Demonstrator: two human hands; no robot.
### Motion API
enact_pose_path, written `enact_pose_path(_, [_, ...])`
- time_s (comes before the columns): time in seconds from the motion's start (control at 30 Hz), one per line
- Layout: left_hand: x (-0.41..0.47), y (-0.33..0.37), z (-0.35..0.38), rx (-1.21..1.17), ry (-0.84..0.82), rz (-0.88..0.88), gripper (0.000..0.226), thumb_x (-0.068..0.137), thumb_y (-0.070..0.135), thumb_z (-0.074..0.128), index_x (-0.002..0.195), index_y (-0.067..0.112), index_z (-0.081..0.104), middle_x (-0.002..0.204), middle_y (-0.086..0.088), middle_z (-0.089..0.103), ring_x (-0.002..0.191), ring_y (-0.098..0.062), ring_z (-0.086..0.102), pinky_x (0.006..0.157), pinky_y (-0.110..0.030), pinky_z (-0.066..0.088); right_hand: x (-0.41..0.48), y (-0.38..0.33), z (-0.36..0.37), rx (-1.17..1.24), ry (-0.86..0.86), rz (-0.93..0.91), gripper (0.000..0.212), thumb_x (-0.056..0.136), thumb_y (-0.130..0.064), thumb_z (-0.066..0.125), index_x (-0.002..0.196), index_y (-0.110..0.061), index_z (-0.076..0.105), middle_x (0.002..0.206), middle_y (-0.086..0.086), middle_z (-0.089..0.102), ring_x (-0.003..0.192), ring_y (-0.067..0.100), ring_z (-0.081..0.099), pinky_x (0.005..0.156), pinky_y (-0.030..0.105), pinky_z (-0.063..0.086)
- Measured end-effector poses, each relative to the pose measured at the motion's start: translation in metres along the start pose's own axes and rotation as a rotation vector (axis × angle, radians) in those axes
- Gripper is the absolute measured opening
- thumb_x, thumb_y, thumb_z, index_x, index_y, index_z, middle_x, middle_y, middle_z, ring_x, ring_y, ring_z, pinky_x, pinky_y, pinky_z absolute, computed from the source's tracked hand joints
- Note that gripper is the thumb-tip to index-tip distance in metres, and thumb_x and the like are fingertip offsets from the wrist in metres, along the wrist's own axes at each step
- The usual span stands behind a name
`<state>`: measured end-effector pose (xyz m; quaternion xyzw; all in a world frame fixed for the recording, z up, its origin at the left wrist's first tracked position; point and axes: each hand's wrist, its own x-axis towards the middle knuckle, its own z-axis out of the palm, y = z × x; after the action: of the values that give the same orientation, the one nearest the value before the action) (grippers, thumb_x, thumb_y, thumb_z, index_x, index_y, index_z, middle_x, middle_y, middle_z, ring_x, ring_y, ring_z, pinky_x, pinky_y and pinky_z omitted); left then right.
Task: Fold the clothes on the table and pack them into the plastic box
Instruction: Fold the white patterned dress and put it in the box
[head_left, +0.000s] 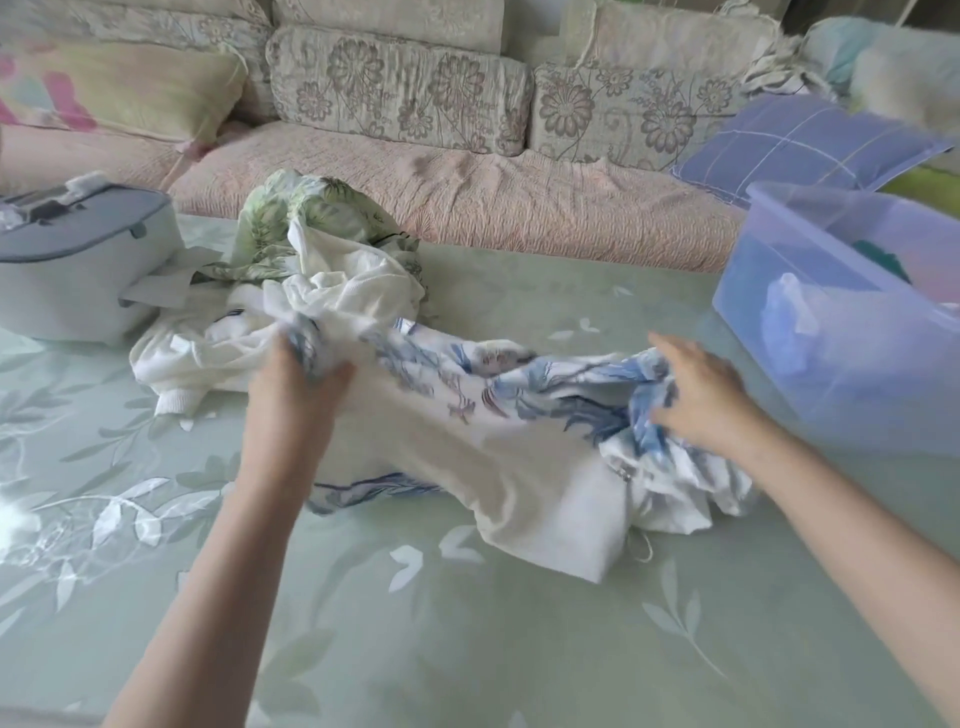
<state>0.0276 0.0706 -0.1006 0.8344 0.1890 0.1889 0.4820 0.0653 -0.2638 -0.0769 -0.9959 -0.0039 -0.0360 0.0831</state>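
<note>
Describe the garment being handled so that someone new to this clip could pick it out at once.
On the green table, find the plastic box at the right edge. Just left of it, a white garment stretches between the left hand and right hand. It alone has blue flowers; the pile behind holds a plain white top and a green leafy shirt.

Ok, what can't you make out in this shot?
Head view:
- Box: right side cut off by the frame; contents blurred behind its wall.
- Left hand: fingertips buried in the blue-print garment.
- Right hand: motion blur hides whether it grips.
- Grey case: cut off at the left edge.
</note>
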Motion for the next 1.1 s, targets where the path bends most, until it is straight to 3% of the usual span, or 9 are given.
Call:
enact_pose_path(0.1, [-0.014,-0.011,0.013,0.361,-0.238,-0.046,0.045,0.082,0.032,0.071,0.11,0.002,0.052,0.11,-0.022,0.059,0.091,-0.034,0.056,0.068,-0.036,0.039,-0.011,-0.012,0.019,0.034,-0.193,-0.056,0.083,0.083,-0.024,0.068,0.15,-0.021,0.019,0.159,0.007,0.01,0.146,0.021,0.014,0.116,0.034,0.015])
enact_pose_path(0.23, [-0.033,0.0,0.011,0.562,-0.035,0.158,0.06,0.084,0.034,0.068,0.125,-0.003,0.043,0.123,-0.023,0.049,0.115,-0.038,0.044,0.094,-0.04,0.033,-0.044,-0.033,0.028,0.101,-0.066,-0.377,0.071,0.083,-0.056,0.059,0.144,-0.028,0.037,0.159,-0.005,0.011,0.145,0.012,0.008,0.111,0.02,-0.001])
enact_pose_path(0.33, [-0.047,-0.001,0.016,0.623,0.089,0.35,0.083,0.07,0.027,0.081,0.133,-0.006,0.038,0.132,-0.025,0.04,0.124,-0.041,0.037,0.106,-0.046,0.028,-0.073,-0.049,0.031,0.039,-0.302,-0.481,0.109,0.055,-0.087,0.046,0.148,-0.039,0.018,0.156,-0.018,-0.004,0.141,0.001,0.001,0.106,0.016,-0.008])
enact_pose_path(0.5, [-0.07,-0.008,0.037,0.707,-0.451,0.427,0.097,0.083,0.06,0.054,0.152,0.022,-0.003,0.159,-0.005,0.002,0.146,-0.023,-0.001,0.115,-0.049,-0.009,-0.091,-0.044,0.051,-0.114,-0.353,-0.53,0.097,0.07,-0.074,0.058,0.149,-0.042,0.009,0.159,-0.012,-0.004,0.146,0.007,-0.001,0.115,0.025,-0.007])
enact_pose_path(0.6, [-0.073,-0.022,0.044,0.815,-0.664,0.4,0.092,0.084,0.069,0.039,0.149,0.031,-0.014,0.159,-0.002,-0.008,0.147,-0.022,-0.007,0.112,-0.05,-0.014,-0.088,-0.042,0.053,-0.103,-0.334,-0.548,0.09,0.064,-0.083,0.03,0.145,-0.044,0.027,0.159,-0.009,0.009,0.146,0.01,0.012,0.111,0.021,-0.007])
enact_pose_path(0.67, [-0.071,-0.026,0.045,0.835,-0.677,0.401,0.093,0.084,0.068,0.041,0.149,0.031,-0.014,0.159,-0.002,-0.008,0.147,-0.021,-0.007,0.112,-0.052,-0.012,-0.089,-0.041,0.052,-0.165,-0.26,-0.582,0.078,0.066,-0.075,0.026,0.133,-0.044,0.048,0.151,-0.006,0.035,0.136,0.01,0.039,0.11,0.023,0.011])
enact_pose_path(0.8, [-0.066,-0.032,0.045,0.851,-0.655,0.45,0.09,0.085,0.065,0.044,0.15,0.032,-0.01,0.159,0.0,-0.001,0.147,-0.019,-0.004,0.113,-0.052,-0.01,-0.084,-0.03,0.058,-0.268,-0.089,-0.599,0.043,0.054,-0.039,0.074,0.096,-0.04,0.072,0.109,-0.007,0.071,0.089,0.01,0.07,0.074,0.026,0.055])
enact_pose_path(0.97, [-0.064,-0.032,0.042,0.693,-0.502,0.53,0.073,0.087,0.043,0.06,0.149,0.033,0.022,0.15,0.004,0.034,0.142,-0.017,0.025,0.114,-0.053,-0.003,-0.093,-0.028,0.058,-0.296,0.026,-0.535,0.042,0.035,-0.015,0.087,0.067,-0.026,0.062,0.045,-0.001,0.058,0.036,0.017,0.057,0.032,0.022,0.038])
enact_pose_path(1.1, [-0.06,-0.036,0.047,0.608,-0.411,0.587,0.062,0.084,0.018,0.065,0.141,0.025,0.042,0.136,0.0,0.052,0.133,-0.021,0.043,0.111,-0.06,0.008,-0.113,-0.056,0.038,-0.17,0.002,-0.725,0.02,0.071,-0.027,0.053,0.075,-0.022,0.034,0.045,0.004,0.049,0.045,0.022,0.053,0.044,0.028,0.023])
